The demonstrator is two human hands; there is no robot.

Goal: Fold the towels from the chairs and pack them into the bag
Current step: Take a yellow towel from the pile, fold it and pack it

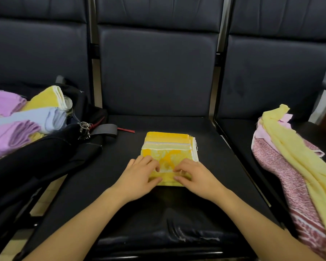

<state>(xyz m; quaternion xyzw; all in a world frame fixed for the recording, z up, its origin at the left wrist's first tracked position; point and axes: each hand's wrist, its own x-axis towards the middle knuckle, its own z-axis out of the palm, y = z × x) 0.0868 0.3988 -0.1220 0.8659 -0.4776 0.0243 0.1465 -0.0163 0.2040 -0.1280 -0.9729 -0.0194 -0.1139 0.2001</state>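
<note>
- Towels, folded, in lilac, pale blue and yellow terry (26, 117), fill the open black fabric bag (51, 157) at 9 o'clock.
- Left hand (139, 176) lies on the folded yellow patterned terry towel (167, 147) at the middle seat's centre, fingers bent, thumb at its near edge.
- Right hand (194, 178) likewise presses it, fingers bent on top.
- Unfolded pale yellow towel (299, 162) and pink speckled towel (282, 176) drape the black padded chair (271, 72) at 3 o'clock.
</note>
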